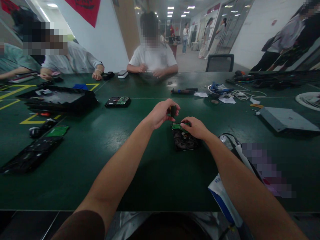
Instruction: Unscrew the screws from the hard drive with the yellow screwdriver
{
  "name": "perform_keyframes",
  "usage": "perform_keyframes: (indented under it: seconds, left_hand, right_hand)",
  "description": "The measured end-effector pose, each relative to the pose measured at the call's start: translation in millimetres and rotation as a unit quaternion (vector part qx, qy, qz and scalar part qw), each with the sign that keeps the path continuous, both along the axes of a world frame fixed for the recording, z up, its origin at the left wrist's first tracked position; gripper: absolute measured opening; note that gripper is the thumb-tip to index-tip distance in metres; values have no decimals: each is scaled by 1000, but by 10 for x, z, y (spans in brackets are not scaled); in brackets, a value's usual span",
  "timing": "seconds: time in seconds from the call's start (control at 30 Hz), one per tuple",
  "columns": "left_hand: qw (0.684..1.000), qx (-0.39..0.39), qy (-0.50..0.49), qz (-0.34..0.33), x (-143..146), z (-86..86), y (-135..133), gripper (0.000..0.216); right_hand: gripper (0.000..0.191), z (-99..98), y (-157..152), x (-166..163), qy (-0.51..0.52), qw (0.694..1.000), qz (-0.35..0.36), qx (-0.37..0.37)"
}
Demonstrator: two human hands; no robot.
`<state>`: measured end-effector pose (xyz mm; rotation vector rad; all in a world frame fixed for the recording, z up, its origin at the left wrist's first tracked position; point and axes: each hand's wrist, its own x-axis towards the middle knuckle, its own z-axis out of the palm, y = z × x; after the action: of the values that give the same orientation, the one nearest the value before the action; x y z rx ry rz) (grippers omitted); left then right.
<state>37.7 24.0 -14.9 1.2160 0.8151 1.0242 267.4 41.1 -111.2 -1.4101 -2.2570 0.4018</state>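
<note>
A black hard drive (184, 140) lies on the green table (140, 160) in front of me, its green circuit board (176, 126) at the far end. My left hand (162, 113) is closed around the dark handle of a screwdriver (173, 110), held upright just over the board. My right hand (196, 127) rests on the drive's far right corner, fingers pressed down on the circuit board's edge.
A second hard drive (117, 101) lies further out to the left. A black tray (57, 98), a loose green board (58, 131) and a black panel (30, 155) sit at left. A grey case (287, 120), cables (240, 93) and a lanyard badge (225, 196) are at right. People sit across the table.
</note>
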Motion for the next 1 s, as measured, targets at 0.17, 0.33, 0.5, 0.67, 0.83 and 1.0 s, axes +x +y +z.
perform_keyframes:
  seconds: [0.17,0.33,0.5,0.67,0.83,1.0]
  left_hand:
    - [1000,16,-1,14,11,-4,3,23]
    - [999,25,13,31,-3,15,8,25]
    - [999,15,20,25,-21,11,11,28]
    - [999,-19,-27,12,-8,-1,-5,24]
    - [999,-6,-43,6,16,1,-15,17]
    - [999,35,7,21,-12,0,16,23]
  right_hand:
    - [23,-4,3,-1,1,1000,6,4]
    - [28,-24,13,11,9,1000,5,4]
    - [23,-21,18,14,6,1000,13,6]
    - [22,-18,6,5,21,1000,7,2]
    - [23,-43,7,5,40,999,-9,-8]
    - [22,-40,29,17,27,1000,1,-7]
